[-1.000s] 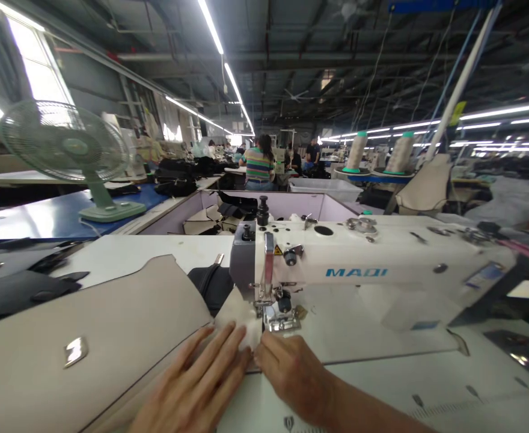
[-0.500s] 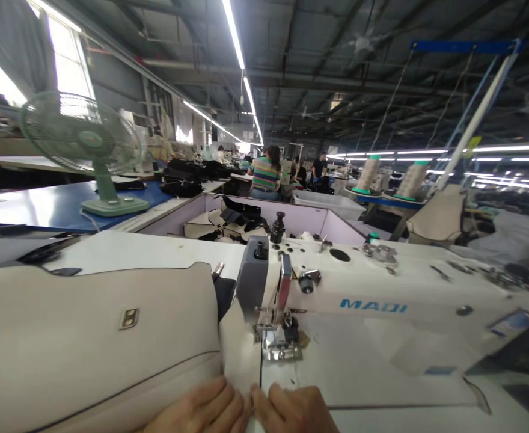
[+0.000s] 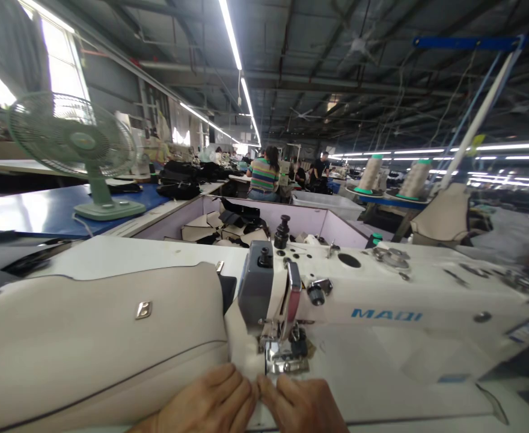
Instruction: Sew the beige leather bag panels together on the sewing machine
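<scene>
A white sewing machine (image 3: 382, 288) stands at centre right, its metal presser foot (image 3: 287, 358) down near the bed. The large cream piece (image 3: 102, 337) with a dark seam and a small metal fitting (image 3: 143, 310) spreads over the left side, and its narrow edge runs up to the foot. Just in front of the foot, my left hand (image 3: 214, 397) has its fingers bent and pressed on that edge. My right hand (image 3: 298, 403) pinches the edge beside it, the fingertips of both hands almost touching.
A green fan (image 3: 86, 150) stands on the blue table (image 3: 43, 204) at the left. Behind the machine is a pale-walled bin (image 3: 287, 210) with cream and black pieces. Thread cones (image 3: 370, 174) stand at the right. Farther back, a person in a striped top (image 3: 264, 174) faces away.
Both hands and the edge they hold have moved closer to the presser foot. The cream piece's metal fitting has shifted right, and the whole view has moved slightly.
</scene>
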{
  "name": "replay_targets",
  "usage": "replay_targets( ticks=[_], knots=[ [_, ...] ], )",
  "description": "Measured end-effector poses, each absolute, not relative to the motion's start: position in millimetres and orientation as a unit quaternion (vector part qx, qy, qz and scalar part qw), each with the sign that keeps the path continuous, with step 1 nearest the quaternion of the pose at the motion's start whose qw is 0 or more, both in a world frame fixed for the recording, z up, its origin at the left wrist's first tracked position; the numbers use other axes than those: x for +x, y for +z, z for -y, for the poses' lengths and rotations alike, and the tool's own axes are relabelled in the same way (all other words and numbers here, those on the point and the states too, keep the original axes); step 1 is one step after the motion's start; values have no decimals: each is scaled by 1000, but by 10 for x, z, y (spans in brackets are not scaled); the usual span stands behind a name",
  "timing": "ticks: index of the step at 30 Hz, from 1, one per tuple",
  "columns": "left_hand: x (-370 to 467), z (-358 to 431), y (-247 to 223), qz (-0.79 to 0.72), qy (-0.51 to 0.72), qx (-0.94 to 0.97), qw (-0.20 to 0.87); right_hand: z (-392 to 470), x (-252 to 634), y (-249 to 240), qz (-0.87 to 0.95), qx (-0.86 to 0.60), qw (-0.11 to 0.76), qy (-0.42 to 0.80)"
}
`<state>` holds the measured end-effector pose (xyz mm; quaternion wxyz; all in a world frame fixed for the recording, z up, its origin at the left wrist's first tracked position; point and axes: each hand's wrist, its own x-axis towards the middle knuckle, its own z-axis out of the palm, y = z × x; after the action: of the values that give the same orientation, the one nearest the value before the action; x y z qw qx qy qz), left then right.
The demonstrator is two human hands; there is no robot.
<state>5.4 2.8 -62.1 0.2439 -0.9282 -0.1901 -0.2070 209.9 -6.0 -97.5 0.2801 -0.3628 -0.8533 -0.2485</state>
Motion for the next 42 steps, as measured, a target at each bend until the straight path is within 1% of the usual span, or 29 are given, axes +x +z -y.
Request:
replay_targets(
  ticks=[6,10,13,19,29,34,42],
  knots=[
    [47,-86,-635,182,-202,-932,240,52,2100,-976,856,-347,302,-236],
    [68,-126,-655,178,-202,-936,225,74,2110,-874,863,-335,301,-228],
    [77,-175,-655,171,-204,-938,223,82,2122,-820,861,-331,317,-221],
    [53,-293,-644,160,-179,-947,213,97,2146,-889,856,-347,335,-187],
    [76,-385,-664,158,-184,-947,209,103,2189,-890,867,-381,285,-148],
    [80,-418,-711,156,-194,-947,201,115,2186,-882,859,-407,282,-132],
    [111,-484,-695,157,-168,-948,220,151,2212,-800,861,-422,265,-102]
  ],
)
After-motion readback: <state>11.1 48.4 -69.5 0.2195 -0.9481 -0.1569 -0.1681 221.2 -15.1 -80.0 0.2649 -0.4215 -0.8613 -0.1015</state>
